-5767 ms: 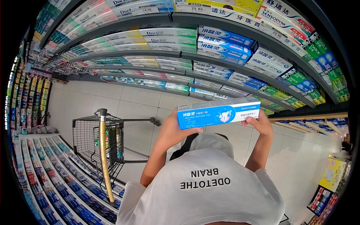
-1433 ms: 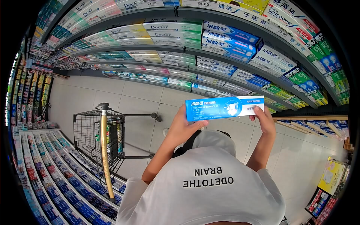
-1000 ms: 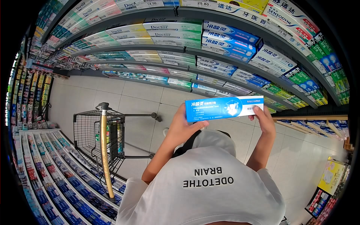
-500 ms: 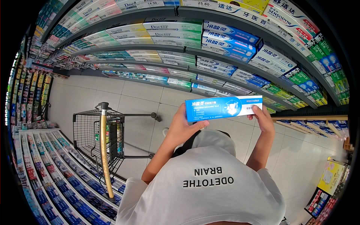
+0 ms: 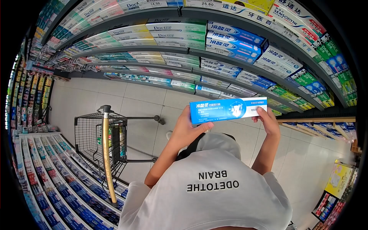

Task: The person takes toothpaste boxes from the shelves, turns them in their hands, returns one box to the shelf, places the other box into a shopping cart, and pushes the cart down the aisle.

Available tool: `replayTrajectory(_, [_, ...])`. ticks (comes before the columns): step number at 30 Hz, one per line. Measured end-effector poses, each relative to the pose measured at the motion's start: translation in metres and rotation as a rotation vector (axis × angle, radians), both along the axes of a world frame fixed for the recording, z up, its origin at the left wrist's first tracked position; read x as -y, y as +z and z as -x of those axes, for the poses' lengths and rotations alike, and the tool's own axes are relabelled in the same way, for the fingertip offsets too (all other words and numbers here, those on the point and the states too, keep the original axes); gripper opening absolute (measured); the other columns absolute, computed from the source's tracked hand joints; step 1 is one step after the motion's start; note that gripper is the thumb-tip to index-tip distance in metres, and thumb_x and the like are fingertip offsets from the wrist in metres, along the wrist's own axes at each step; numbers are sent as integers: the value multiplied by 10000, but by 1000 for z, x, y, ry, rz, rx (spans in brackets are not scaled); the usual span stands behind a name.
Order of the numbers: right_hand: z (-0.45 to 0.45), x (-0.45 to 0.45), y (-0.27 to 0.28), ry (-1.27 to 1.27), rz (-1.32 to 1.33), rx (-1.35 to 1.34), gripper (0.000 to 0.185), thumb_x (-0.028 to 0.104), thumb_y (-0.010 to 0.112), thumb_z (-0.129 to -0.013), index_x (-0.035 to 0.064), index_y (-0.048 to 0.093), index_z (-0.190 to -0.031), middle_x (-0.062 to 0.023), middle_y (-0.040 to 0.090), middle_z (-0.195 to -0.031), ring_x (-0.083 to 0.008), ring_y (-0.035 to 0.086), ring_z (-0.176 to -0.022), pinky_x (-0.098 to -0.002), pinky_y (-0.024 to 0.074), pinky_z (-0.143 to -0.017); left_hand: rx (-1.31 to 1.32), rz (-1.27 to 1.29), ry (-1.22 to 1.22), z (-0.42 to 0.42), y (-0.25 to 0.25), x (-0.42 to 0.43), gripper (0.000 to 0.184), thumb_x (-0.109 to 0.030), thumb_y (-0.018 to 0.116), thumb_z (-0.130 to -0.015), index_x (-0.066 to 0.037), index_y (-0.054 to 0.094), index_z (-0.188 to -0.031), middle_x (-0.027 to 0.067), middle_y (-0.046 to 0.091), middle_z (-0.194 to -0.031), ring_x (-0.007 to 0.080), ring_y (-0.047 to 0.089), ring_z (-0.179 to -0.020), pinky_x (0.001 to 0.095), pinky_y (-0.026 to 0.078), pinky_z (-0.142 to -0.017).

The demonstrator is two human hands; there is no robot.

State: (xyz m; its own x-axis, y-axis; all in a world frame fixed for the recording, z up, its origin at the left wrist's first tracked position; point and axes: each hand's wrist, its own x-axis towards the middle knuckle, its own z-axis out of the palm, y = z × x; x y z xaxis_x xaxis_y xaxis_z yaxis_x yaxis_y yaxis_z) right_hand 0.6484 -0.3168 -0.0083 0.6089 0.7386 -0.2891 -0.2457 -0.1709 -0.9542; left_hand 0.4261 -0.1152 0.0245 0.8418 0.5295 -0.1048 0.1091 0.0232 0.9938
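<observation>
Both hands are gripping a toothpaste box (image 5: 228,110) just right of centre in the frame, its printed side facing the camera. The left hand (image 5: 183,130) is curling around the left end, thumb along the lower edge; the right hand (image 5: 269,122) is pinching the right end, opened only to the box's thickness, its far fingers partly hidden. The person is apparently inspecting the print; turning or shifting the box would call for a steady hold on both ends. A shopping cart (image 5: 107,153) is standing at left.
</observation>
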Motion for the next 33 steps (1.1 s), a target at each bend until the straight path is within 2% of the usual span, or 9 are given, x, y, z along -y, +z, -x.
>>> replayTrajectory(9, [-3,-22,4,103,20,23,375,395,563,-832,26,549,-900,-45,542,-696,-104,477,-625,-232,377,-563,-43,32,91,15,2,-3,562,-235,753,-720,39,448,-1103,96,583,-939,134,562,-844,277,464,-744])
replayTrajectory(14, [4,-77,5,213,11,47,375,387,535,-854,14,551,-892,-54,547,-691,-113,483,-616,-242,382,-561,-21,80,285,48,14,-10,537,-216,748,-723,29,463,-1106,92,587,-956,136,562,-866,279,462,-754])
replayTrajectory(17, [14,-120,7,372,11,50,390,396,530,-856,8,550,-890,-63,554,-698,-119,490,-617,-246,385,-560,-11,116,472,75,19,-10,518,-203,746,-724,24,475,-1103,93,591,-965,142,563,-884,283,460,-767])
replayTrajectory(24, [73,-213,28,571,-33,23,379,372,535,-864,-3,533,-914,-87,571,-759,-129,506,-646,-249,391,-582,-29,88,730,149,33,-17,556,-215,758,-706,12,464,-1121,100,597,-972,148,574,-892,293,464,-775])
replayTrajectory(30, [140,-287,46,782,-87,48,380,376,523,-871,0,526,-932,-78,568,-756,-123,493,-640,-250,385,-592,-106,-93,959,212,47,-28,567,-223,766,-688,5,462,-1109,127,606,-962,193,603,-867,306,473,-757])
replayTrajectory(33, [177,-315,57,862,-123,54,392,393,523,-867,5,529,-928,-71,568,-757,-120,487,-638,-247,380,-588,-123,-84,1049,241,54,-32,513,-186,775,-685,-21,504,-1088,66,603,-967,130,568,-889,282,454,-797])
